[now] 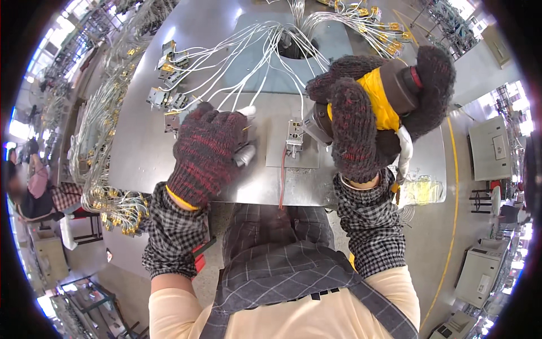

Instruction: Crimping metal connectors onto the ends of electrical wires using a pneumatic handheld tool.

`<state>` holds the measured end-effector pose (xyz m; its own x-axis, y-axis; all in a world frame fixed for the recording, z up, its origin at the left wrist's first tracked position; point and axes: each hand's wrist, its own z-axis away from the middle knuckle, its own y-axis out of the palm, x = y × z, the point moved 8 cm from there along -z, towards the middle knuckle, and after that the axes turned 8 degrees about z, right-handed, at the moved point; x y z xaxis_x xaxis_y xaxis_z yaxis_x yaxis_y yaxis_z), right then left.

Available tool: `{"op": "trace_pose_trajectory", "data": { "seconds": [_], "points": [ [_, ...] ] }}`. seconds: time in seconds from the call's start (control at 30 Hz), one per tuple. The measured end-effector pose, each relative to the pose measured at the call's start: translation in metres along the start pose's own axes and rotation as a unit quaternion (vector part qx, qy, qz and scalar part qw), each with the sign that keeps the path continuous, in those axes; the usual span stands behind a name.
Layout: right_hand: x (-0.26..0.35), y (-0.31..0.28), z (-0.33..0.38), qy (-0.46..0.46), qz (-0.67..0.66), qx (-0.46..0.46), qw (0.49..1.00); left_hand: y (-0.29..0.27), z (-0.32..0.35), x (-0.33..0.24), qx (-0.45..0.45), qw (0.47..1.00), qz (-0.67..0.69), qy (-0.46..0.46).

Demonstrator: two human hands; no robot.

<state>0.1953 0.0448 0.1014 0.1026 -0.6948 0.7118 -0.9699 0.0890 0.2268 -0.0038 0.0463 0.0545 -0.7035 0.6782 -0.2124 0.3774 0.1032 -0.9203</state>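
Note:
My right hand [361, 113], in a dark knit glove, grips a dark power tool [402, 85] wrapped with yellow tape. The tool's grey nose [317, 123] points left, close beside a small metal connector housing [294, 133]. That housing sits upright on a square metal plate [307, 160], a white wire entering its top and a red strand [283, 183] running down from it. Left of it is my gloved left hand [206, 150], fingers curled, with white and silver wrapping on two fingertips; whatever lies between them is hidden.
White wires fan out from a dark hole [291, 45] in the metal table [141, 152]. Several metal connectors [169, 68] lie at the left, and yellow-wrapped ones [389, 42] at the far right. Wire bundles [107, 118] hang along the left edge. A seated person is at far left.

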Motion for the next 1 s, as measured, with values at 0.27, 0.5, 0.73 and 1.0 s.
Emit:
{"op": "trace_pose_trajectory", "data": {
  "seconds": [0.27,0.5,0.73,1.0],
  "points": [
    [0.014,0.001,-0.015,-0.060,0.062,-0.071,0.994,0.034,0.009,-0.007,-0.119,0.876,0.466,-0.039],
    [0.043,-0.025,-0.011,-0.130,0.123,-0.087,0.980,0.041,-0.026,-0.038,-0.094,0.959,0.266,0.021],
    [0.046,-0.032,-0.021,-0.122,0.108,-0.050,0.985,0.022,-0.020,-0.002,-0.078,0.900,0.429,-0.008],
    [0.042,-0.027,-0.024,-0.152,-0.050,0.029,0.987,0.019,-0.030,-0.004,-0.047,0.930,0.364,0.005]
  ]
}}
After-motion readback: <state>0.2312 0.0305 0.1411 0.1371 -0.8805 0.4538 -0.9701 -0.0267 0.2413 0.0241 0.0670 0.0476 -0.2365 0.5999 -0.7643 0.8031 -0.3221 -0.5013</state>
